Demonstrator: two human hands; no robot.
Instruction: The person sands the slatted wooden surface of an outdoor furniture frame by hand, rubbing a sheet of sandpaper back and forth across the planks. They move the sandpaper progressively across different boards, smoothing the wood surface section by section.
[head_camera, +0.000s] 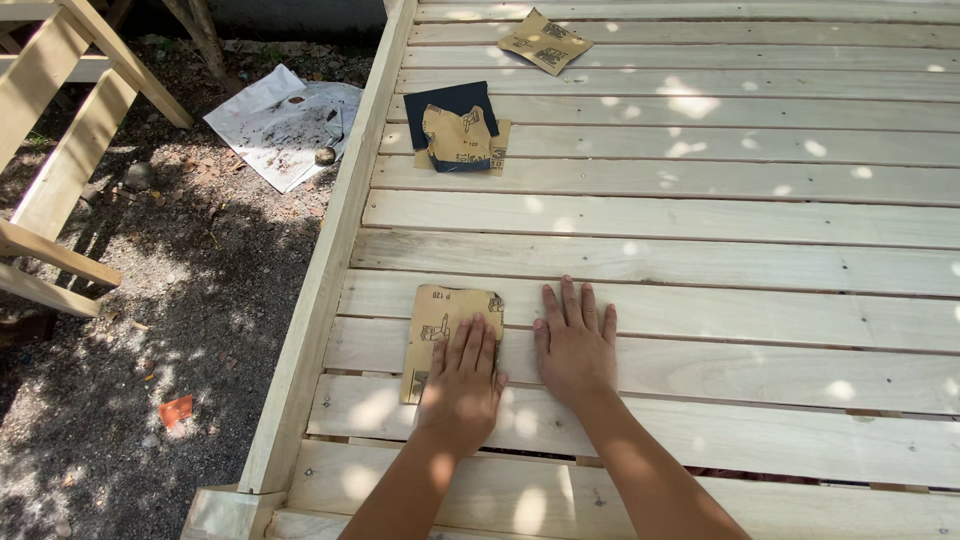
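Near the left end of the slatted wooden platform (700, 215), the left hand (462, 385) lies flat on a tan sheet of sandpaper (440, 322), backing side up, which rests across two pale slats close to the side rail (335, 250). Its fingers are stretched out, close together, and press down on the sheet's near right part; nothing is pinched or gripped. Just beside it on the right, the right hand (575, 345) rests palm down on bare wood, fingers slightly spread and empty, apparently as a brace.

By my judgement, the step in hand is rubbing down the slats by hand, with the sheet held under the palm. The next move calls for even downward pressure and strokes along the grain, keeping the sheet flat so that its edge does not catch in the gap between the slats, while the bracing hand stays clear of the stroke.

Farther off on the platform lie a dark sheet with a curled tan piece (458, 130) on top of it, and, well beyond, a folded tan piece (545, 42) near the far edge. Left of the platform, on the dirt ground (170, 330), lie a crumpled white sack (285, 122) and a small orange scrap (176, 409), with a pale timber frame (60, 150) standing at the far left.
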